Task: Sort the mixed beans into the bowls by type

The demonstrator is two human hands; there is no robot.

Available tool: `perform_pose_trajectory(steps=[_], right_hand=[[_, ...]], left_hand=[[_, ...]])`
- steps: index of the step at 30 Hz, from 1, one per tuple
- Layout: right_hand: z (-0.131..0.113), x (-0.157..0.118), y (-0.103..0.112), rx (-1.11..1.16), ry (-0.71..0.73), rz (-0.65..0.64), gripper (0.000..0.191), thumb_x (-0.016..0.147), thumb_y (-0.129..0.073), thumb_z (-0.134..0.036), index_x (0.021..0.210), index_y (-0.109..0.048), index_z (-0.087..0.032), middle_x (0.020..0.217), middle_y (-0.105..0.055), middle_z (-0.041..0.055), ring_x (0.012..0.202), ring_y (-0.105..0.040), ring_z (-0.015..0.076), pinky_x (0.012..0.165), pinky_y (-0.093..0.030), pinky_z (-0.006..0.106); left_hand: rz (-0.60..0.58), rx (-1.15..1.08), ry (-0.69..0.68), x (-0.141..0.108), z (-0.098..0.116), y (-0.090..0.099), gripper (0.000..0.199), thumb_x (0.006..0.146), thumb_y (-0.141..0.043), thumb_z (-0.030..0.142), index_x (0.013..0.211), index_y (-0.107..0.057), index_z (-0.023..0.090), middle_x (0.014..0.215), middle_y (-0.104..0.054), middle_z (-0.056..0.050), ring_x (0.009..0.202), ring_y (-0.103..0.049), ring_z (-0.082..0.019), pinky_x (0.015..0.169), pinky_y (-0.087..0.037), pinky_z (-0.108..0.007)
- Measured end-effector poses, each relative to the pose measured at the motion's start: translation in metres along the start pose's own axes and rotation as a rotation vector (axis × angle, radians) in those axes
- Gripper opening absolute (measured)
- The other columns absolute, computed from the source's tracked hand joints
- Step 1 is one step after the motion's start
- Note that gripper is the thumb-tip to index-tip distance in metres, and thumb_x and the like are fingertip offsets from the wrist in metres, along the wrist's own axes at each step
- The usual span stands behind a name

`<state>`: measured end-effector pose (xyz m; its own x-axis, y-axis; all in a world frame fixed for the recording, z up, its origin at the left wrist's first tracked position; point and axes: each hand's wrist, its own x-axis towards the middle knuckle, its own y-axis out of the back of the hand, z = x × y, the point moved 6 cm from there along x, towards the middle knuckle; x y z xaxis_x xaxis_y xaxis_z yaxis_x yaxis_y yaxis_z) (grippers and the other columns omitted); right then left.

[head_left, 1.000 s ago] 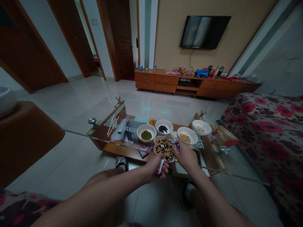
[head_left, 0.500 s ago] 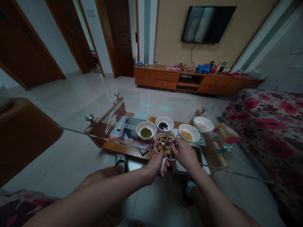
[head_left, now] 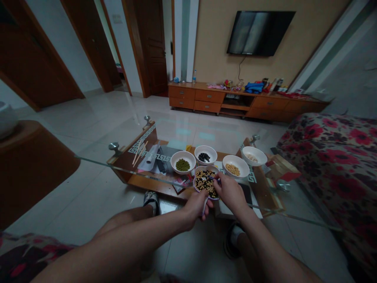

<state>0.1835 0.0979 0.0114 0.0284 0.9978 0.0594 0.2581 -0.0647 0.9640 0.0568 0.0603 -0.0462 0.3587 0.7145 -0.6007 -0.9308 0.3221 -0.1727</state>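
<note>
My left grip (head_left: 194,210) is closed on the handle (head_left: 204,210) of a white dish (head_left: 206,184) of mixed beans; my right grip (head_left: 231,192) pinches a thin blue tool (head_left: 212,179) over it, white bowls (head_left: 182,155) of beans just ahead on the glass table (head_left: 118,166).

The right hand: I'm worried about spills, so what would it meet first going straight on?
The right hand would likely meet the black and yellow beans in the white handled bowl first; its fingers sit at the rim, though depth is unclear.

Red-and-black floral sofa cover (head_left: 332,165), white bowl (head_left: 204,167) of black-and-tan beans (head_left: 204,184)
</note>
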Motion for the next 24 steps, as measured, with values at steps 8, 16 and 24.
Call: perform_pose_trajectory(steps=[8,16,24], right_hand=[[-0.0005,0.0009,-0.0005,0.003,0.012,-0.008,0.019,0.090,-0.045,-0.032,0.097,-0.059,-0.021,0.086,-0.068,0.0049,0.080,-0.063,0.0174,0.064,-0.034,0.026],[-0.0013,0.0004,-0.0001,0.012,0.014,-0.025,0.021,0.091,-0.044,-0.032,0.098,-0.059,-0.020,0.087,-0.068,0.0058,0.080,-0.062,0.0174,0.063,-0.033,0.025],[-0.0017,-0.0010,0.0022,0.019,0.018,-0.016,0.020,0.091,-0.043,-0.032,0.098,-0.058,-0.021,0.088,-0.068,0.0045,0.079,-0.063,0.0172,0.060,-0.031,0.025]], left_hand=[[0.001,0.010,0.013,-0.0015,0.0010,-0.0005,0.043,0.088,-0.032,0.040,0.061,-0.054,0.015,0.043,-0.042,0.002,0.033,-0.034,-0.008,0.038,-0.025,-0.022],[-0.006,0.014,0.003,0.0001,-0.0001,-0.0005,0.041,0.087,-0.030,0.036,0.061,-0.054,0.016,0.043,-0.043,0.002,0.032,-0.034,-0.009,0.038,-0.024,-0.023],[-0.003,0.014,-0.012,0.0057,-0.0038,-0.0010,0.041,0.086,-0.029,0.035,0.061,-0.055,0.015,0.042,-0.042,0.001,0.031,-0.033,-0.009,0.037,-0.024,-0.024]])
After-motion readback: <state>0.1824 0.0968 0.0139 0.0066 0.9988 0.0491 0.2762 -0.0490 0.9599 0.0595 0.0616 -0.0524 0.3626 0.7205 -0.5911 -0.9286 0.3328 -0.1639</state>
